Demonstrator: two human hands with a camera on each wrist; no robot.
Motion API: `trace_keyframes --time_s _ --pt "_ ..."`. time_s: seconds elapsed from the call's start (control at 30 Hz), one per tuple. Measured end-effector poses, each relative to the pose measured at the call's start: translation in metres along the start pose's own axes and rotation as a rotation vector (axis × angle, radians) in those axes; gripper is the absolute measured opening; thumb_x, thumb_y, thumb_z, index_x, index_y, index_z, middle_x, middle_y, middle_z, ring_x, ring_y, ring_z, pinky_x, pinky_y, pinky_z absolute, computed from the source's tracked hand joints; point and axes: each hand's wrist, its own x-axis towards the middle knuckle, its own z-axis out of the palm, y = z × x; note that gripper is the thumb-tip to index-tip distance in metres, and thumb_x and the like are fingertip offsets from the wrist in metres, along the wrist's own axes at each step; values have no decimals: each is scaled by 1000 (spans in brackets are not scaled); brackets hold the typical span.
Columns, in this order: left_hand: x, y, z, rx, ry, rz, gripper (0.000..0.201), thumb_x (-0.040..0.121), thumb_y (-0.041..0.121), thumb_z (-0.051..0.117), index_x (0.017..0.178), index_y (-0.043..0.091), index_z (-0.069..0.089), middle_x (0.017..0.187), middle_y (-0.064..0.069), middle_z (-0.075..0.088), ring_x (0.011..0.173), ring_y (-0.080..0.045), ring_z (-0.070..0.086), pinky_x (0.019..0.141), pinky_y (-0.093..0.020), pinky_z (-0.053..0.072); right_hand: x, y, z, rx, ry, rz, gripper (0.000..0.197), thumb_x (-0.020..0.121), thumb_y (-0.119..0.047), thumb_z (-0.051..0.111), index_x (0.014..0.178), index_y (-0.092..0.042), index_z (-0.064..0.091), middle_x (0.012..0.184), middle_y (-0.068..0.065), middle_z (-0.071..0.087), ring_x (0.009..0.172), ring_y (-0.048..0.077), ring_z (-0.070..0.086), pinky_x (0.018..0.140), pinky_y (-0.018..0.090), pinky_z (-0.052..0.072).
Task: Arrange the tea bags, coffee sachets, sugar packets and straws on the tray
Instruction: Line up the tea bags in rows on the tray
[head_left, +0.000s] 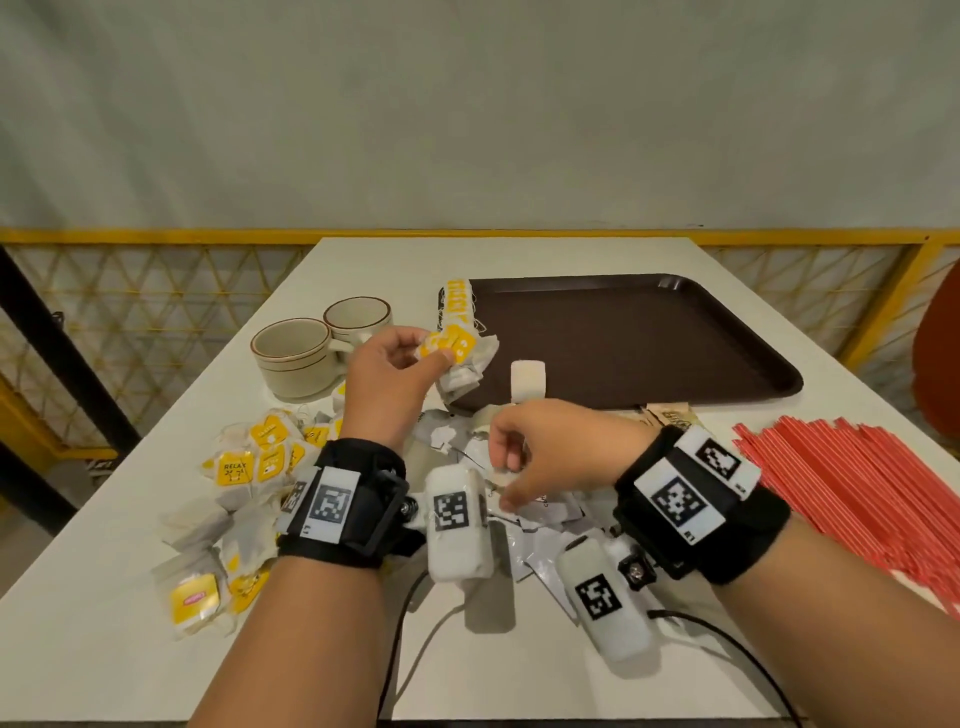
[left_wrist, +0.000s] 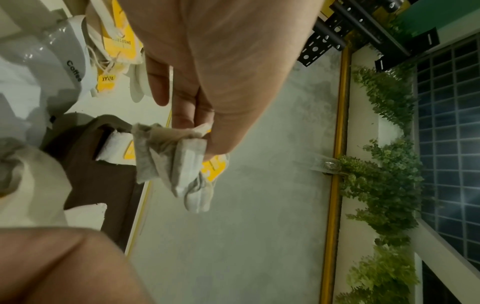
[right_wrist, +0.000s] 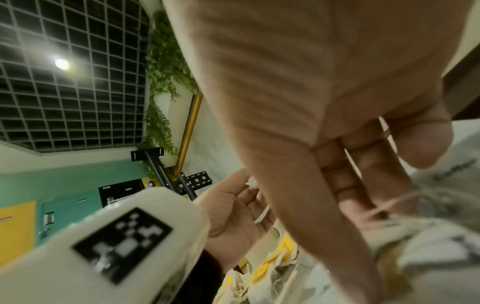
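Progress slight: few tea bags (head_left: 457, 304) lying on brown plastic tray (head_left: 649, 338); left hand (head_left: 387, 379) fingers pinching more; right hand (head_left: 540, 457) fingers nipping string; red straws (head_left: 852, 483) waiting on desk (head_left: 519, 670).

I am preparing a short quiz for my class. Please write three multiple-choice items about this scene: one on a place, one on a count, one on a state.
1. Where do the red straws lie?
A. on the tray
B. on the table, right of the person
C. in a cup

2. How many cups stand on the table?
A. two
B. four
C. none

3. What is the left hand doing?
A. resting flat
B. pinching tea bags
C. holding a cup

Answers: 1 B, they lie right of the tray; 2 A, two beside each other; 3 B, its fingers grip yellow-tagged bags.
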Motion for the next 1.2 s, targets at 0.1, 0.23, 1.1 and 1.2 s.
trace_keyframes --time_s 0.1,0.23,1.1,1.2 --pt "0 0 0 12 -29 13 21 77 1 72 85 17 61 82 -5 64 72 -12 58 65 -14 48 1 6 1 -18 85 -13 9 81 -14 66 89 -17 65 87 -5 63 78 10 57 70 24 47" --pt "-1 0 -1 29 -77 36 23 78 0 72 84 20 63 80 0 66 73 -10 61 68 -15 50 -7 18 -25 265 288 -53 10 85 -19 69 84 -29 69 81 -8 67 72 3 59 69 22 45" --pt "2 1 -8 -71 -28 -82 22 75 6 77 95 11 68 92 -8 73 86 -19 70 74 -28 54 38 44 -53 649 430 100 31 84 2 66 110 -15 66 106 5 69 97 14 65 76 20 54" --pt "5 1 -14 -74 6 -86 21 74 7 78 90 14 69 90 -8 73 85 -19 70 75 -29 55 57 60 -50 340 348 234 36 87 -17 68 122 -18 61 123 3 62 113 16 58 96 32 48"
